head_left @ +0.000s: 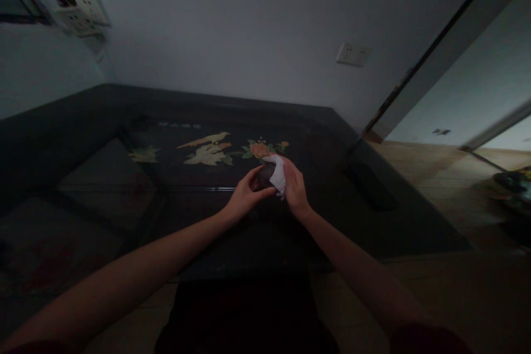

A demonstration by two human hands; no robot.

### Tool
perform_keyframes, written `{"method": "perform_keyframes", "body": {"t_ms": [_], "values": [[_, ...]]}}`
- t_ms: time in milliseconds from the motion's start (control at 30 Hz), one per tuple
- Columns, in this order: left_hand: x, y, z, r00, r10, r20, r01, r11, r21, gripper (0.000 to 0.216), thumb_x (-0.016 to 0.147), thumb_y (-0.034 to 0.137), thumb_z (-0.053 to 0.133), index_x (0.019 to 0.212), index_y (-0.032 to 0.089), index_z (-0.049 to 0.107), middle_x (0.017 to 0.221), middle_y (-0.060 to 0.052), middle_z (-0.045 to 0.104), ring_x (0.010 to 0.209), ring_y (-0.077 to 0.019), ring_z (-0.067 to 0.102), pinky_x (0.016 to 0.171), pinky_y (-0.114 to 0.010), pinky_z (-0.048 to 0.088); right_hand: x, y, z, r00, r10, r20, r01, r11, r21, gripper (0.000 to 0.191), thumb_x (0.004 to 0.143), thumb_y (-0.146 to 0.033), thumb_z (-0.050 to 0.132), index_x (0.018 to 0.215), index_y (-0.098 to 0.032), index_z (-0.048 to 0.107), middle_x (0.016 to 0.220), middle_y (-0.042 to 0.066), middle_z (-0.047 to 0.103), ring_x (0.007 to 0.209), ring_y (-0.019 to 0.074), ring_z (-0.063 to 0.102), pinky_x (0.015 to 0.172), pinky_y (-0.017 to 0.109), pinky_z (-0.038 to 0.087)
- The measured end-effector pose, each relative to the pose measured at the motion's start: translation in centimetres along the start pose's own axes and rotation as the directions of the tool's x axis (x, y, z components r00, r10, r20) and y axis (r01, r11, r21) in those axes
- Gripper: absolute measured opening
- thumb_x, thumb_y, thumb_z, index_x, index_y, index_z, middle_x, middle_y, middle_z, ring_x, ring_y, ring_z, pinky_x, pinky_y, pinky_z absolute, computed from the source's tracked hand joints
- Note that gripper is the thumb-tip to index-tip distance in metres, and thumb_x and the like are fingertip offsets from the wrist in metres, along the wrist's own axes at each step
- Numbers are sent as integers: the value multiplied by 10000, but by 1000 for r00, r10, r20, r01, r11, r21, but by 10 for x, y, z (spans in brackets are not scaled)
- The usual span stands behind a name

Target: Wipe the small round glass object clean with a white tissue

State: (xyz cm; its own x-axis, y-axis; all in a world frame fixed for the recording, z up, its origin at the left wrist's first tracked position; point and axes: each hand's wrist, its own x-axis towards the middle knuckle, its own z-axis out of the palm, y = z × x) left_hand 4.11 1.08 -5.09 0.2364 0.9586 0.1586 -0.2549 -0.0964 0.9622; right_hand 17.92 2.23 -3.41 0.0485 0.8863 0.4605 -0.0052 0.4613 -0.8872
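Above the dark table point(265, 243), both hands meet around a dark, rounded object point(265, 175) whose kind I cannot make out in the dim light. My left hand point(248, 193) is closed on its left side, thumb along the near edge and fingers around the back. A white tissue point(277, 176) lies against the object's right side. My right hand point(295, 188) presses that tissue to the object with its palm and fingers. The underside of the object is hidden.
The glossy tabletop carries a printed bird point(207, 141) and flowers point(259, 149). A dark flat object point(369, 185) lies toward the right. Wall sockets point(354, 55) sit above the table's back edge. Tiled floor point(418, 168) shows at the right.
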Motion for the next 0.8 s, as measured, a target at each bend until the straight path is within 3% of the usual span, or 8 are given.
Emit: {"method": "perform_keyframes", "body": {"t_ms": [133, 200, 267, 367, 500, 600, 667, 800], "values": [[-1, 5, -1, 997, 56, 60, -63, 990, 125, 773, 590, 243, 821, 1287, 167, 495, 1329, -130, 573, 1228, -286, 535, 1084, -456, 377, 8, 15, -1, 910, 414, 27, -394, 843, 368, 377, 769, -546, 583, 829, -192, 697, 779, 54, 732, 859, 236, 686, 803, 357, 535], [-2, 7, -1, 994, 85, 62, -94, 983, 159, 777, 582, 239, 827, 1286, 172, 504, 1341, -129, 562, 1241, -290, 522, 1090, -456, 368, 10, 18, -1, 872, 480, 92, -467, 764, 445, 353, 742, -532, 599, 792, -194, 688, 755, 52, 728, 843, 237, 687, 772, 349, 544], [-2, 8, -1, 995, 86, 59, -95, 983, 154, 765, 587, 245, 825, 1282, 173, 514, 1342, -130, 560, 1243, -293, 519, 1092, -455, 364, 9, 18, 0, 870, 482, 107, -476, 759, 445, 370, 751, -548, 581, 785, -194, 685, 769, 56, 726, 835, 237, 683, 761, 352, 545], [-2, 9, 1, 998, 42, 55, -47, 995, 93, 733, 616, 257, 807, 1283, 173, 515, 1330, -130, 571, 1226, -291, 535, 1084, -457, 372, 5, 13, -1, 927, 375, 18, -359, 872, 332, 408, 806, -571, 532, 867, -200, 688, 832, 52, 720, 838, 222, 672, 797, 361, 530], [1, 2, 0, 1000, 2, 15, -2, 1000, -6, 724, 594, 232, 806, 1256, 154, 522, 1318, -146, 579, 1204, -292, 553, 1068, -460, 386, -5, 2, -2, 1000, 10, 14, -10, 1000, -5, 395, 909, -522, 442, 1087, -235, 647, 1111, 68, 668, 1035, 213, 616, 948, 387, 461], [4, -4, -2, 999, -20, -36, 18, 997, -70, 715, 560, 187, 801, 1218, 131, 527, 1311, -161, 582, 1209, -295, 549, 1063, -448, 392, -10, -4, -1, 971, -195, 134, 225, 938, -262, 366, 954, -455, 396, 1172, -262, 617, 1279, 77, 581, 1228, 223, 502, 1071, 436, 355], [5, -6, -4, 998, -30, -54, 25, 996, -88, 671, 565, 172, 785, 1185, 119, 536, 1296, -167, 592, 1207, -296, 550, 1062, -446, 390, -12, -7, 1, 941, -250, 226, 318, 882, -348, 344, 967, -412, 381, 1180, -287, 620, 1332, 59, 552, 1301, 223, 434, 1120, 466, 282], [5, -4, -3, 998, -32, -54, 29, 997, -65, 654, 554, 150, 783, 1163, 114, 546, 1281, -168, 600, 1201, -302, 553, 1064, -455, 383, -9, -8, 2, 947, -234, 218, 295, 903, -312, 323, 963, -398, 399, 1120, -293, 662, 1323, 38, 573, 1291, 213, 448, 1122, 455, 282]]}}
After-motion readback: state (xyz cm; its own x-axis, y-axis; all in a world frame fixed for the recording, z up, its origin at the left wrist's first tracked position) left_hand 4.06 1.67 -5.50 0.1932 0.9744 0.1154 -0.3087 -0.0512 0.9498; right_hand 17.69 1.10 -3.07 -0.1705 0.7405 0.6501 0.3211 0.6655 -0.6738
